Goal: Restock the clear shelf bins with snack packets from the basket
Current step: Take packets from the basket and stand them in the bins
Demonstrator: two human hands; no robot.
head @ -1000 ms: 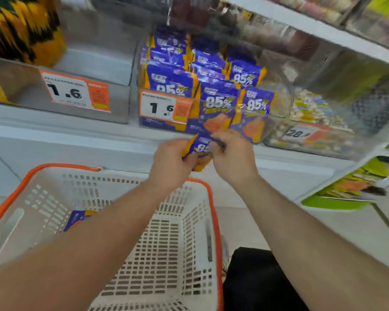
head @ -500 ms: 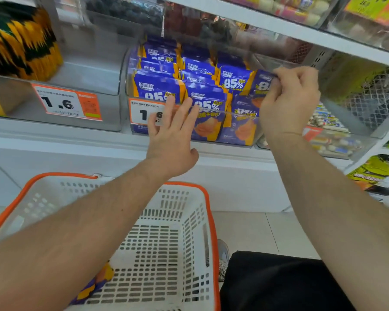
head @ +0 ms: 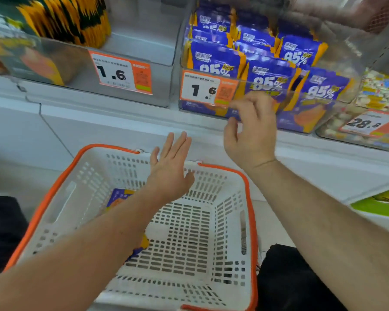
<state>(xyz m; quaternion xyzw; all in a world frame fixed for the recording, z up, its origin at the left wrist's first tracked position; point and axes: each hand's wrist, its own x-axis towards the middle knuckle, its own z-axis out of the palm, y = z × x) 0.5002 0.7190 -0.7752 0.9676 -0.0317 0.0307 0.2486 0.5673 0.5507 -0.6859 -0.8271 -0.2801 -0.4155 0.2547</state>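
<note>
A clear shelf bin [head: 259, 85] holds several purple and orange snack packets [head: 213, 60] marked 85%, standing in rows. Below it sits a white basket with an orange rim [head: 248, 198]. A purple packet [head: 119, 197] lies in the basket, partly hidden under my left forearm. My left hand [head: 170, 170] hovers over the basket's far rim with straight fingers and holds nothing. My right hand [head: 252, 129] is in front of the bin's lower edge, fingers loosely curled, empty.
A second clear bin [head: 130, 84] to the left carries a 1.6 price tag and yellow-green packets [head: 65, 19] behind. To the right a bin of small sweets [head: 373, 93] shows a 28.8 tag. A white ledge [head: 99, 122] runs under the bins.
My right hand let go of the packet in the bin and dropped to the bin's front. My left hand came down from the bin face to above the basket.
</note>
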